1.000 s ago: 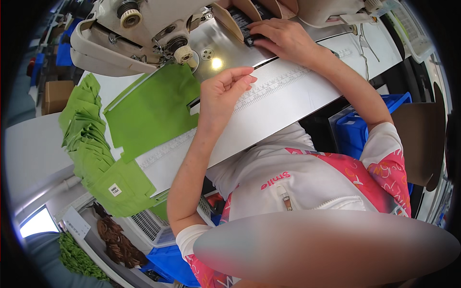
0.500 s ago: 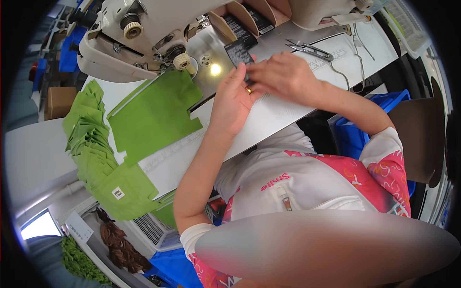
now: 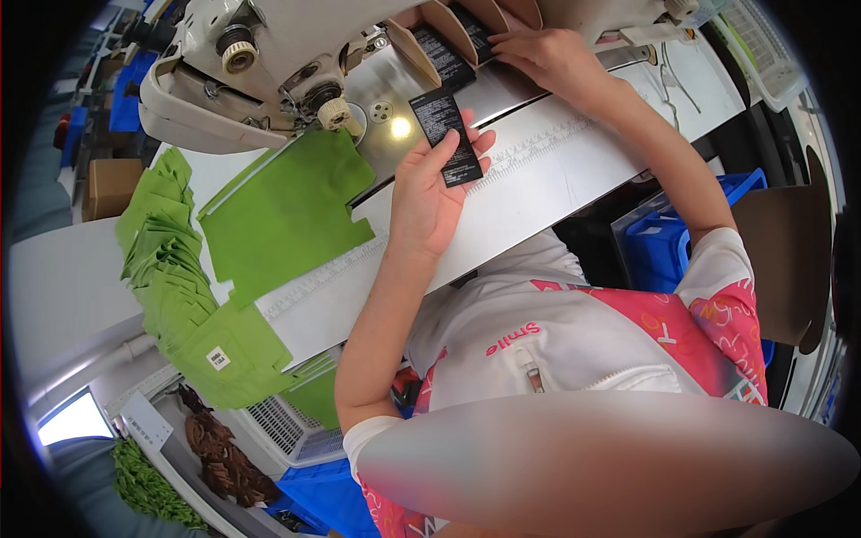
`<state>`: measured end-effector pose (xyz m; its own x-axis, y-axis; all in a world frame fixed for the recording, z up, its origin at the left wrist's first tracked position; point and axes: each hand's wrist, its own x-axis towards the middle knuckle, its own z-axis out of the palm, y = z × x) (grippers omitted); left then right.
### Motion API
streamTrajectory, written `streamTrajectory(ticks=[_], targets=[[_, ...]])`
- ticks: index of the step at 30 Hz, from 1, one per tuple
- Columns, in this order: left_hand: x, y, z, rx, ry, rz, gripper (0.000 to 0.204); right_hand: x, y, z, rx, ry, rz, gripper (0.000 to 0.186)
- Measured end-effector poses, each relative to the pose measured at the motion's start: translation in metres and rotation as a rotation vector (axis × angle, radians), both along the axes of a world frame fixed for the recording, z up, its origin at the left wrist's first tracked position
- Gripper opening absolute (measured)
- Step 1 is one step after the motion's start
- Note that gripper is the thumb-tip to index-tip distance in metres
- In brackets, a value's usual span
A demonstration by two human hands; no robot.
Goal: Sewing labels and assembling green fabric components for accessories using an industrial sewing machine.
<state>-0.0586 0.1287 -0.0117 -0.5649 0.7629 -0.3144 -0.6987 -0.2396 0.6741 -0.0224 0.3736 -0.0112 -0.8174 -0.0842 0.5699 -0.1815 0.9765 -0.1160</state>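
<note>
A black care label (image 3: 438,121) with fine pale print lies across the fingers of my left hand (image 3: 426,193), my thumb pressing on it. Above the metal bed of the sewing machine, its upper end points away from me. My right hand (image 3: 565,67) reaches to the divided cardboard holder (image 3: 446,22), its fingertips closed at the edge of the black labels (image 3: 473,34) in one compartment. More black labels (image 3: 444,56) stick out of the neighbouring compartment. The thread snips are not visible now.
The sewing machine head (image 3: 242,81) stands at the far left. A green fabric panel (image 3: 287,215) lies beneath it, with a heap of green pieces (image 3: 170,260) hanging over the table's left edge. A ruler strip (image 3: 538,139) runs along the table; a blue bin (image 3: 655,238) stands at right.
My right hand has left the label in my left hand and moved right and away to the cardboard holder. The held label now shows nearly whole. The thread snips have gone out of sight.
</note>
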Motion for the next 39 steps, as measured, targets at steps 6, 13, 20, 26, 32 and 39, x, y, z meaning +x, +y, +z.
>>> streamTrajectory(ticks=[6,13,20,26,32,39], targets=[[0.01,0.002,0.005,0.097,-0.13,0.013,0.038,0.051,-0.08,0.021,-0.019,0.145,0.073,0.021],[0.018,-0.012,0.014,-0.018,0.058,0.07,0.036,0.067,-0.121,0.017,-0.274,0.128,0.189,0.014],[0.01,-0.05,0.026,-0.189,0.329,-0.201,0.032,0.031,-0.098,0.049,-1.069,-0.48,0.267,0.019],[-0.008,-0.077,0.019,-0.393,0.677,-0.03,0.019,0.03,-0.104,0.029,-1.216,-0.654,0.345,0.019],[-0.013,-0.081,0.012,-0.466,0.726,0.072,0.016,0.033,-0.11,0.025,-1.301,-0.622,0.285,0.016],[-0.012,-0.079,0.012,-0.422,0.65,0.137,0.018,0.036,-0.112,0.02,-1.328,-0.599,0.246,0.016]])
